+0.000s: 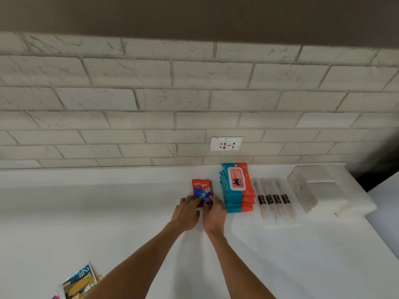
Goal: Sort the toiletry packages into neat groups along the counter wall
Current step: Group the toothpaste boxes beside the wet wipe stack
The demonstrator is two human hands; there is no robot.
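Both grip toothpaste boxes [201, 189]: left hand [187, 213], right hand [215, 214] | wipes stack [237, 184] just beside

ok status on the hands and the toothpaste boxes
Gripping toothpaste boxes, near end: left hand, right hand. Boxes flat on counter, beside wipes stack. Nothing blocking.

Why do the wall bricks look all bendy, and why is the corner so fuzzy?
Head view: the wide lens bows the brick lines of the wall, more toward the edges. Head view: the right corner past the clear boxes smears into blur, while the toothpaste packs mid-frame stay readable. Head view: soft even light, only faint shadows on the counter.
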